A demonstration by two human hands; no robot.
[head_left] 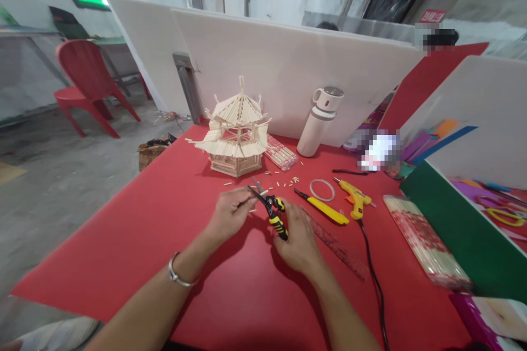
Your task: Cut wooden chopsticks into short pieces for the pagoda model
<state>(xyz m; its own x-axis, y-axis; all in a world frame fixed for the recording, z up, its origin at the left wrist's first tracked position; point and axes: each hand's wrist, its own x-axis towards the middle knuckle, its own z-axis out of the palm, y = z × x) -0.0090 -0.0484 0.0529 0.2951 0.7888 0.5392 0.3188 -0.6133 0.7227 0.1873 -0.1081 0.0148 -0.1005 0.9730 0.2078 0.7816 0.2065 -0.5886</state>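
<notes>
Big red table (135,241) fills most of the frame, with a white partition (267,60) along its far edge and a red chair (84,79) out on the floor at upper left. Dead center, near the partition, sits a pagoda (236,131) built from little wooden sticks, with a stick bundle (280,153) lying right against its right side. A long stick pack (426,244) lies at the right of the frame, and a white bottle (319,120) stands upright near the partition, right of the pagoda.

Below center, a clear ruler (337,244) runs diagonally just right of the right hand (298,238). That hand is wrapped tight around the yellow-and-black handles of the cutters (272,211), blades pointing up and left. The left hand (228,214), bracelet (178,274) on its wrist, has its fingertips pinched on a thin stick (263,193) right at the blades.

Right of the hands: a yellow glue gun (354,197), a knife (323,207) and a tape ring (322,190) between them. Cut bits (284,178) are scattered in front of the pagoda.
</notes>
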